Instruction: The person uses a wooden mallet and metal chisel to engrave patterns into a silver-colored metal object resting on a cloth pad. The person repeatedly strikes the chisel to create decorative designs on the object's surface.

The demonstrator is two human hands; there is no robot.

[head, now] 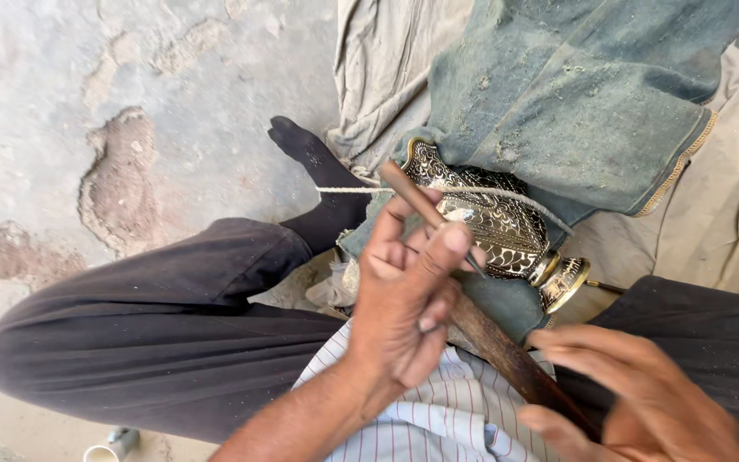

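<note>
Cracked concrete floor [130,103] at ten o'clock; your left hand [408,299] fingers pinch the thin chisel [425,210] near its tip. That engraved brass vase [489,222] looks hard, heavy and slick, cloth-cradled, while your right hand [643,398] clenches the stiff wooden mallet [498,346] low.

Worn grey concrete floor [130,94] with flaking brownish patches [117,184]; dusty beige cloth [729,214] spread at right, in daylight.

Single head view; looks steeply down, close over lap and floor.
</note>
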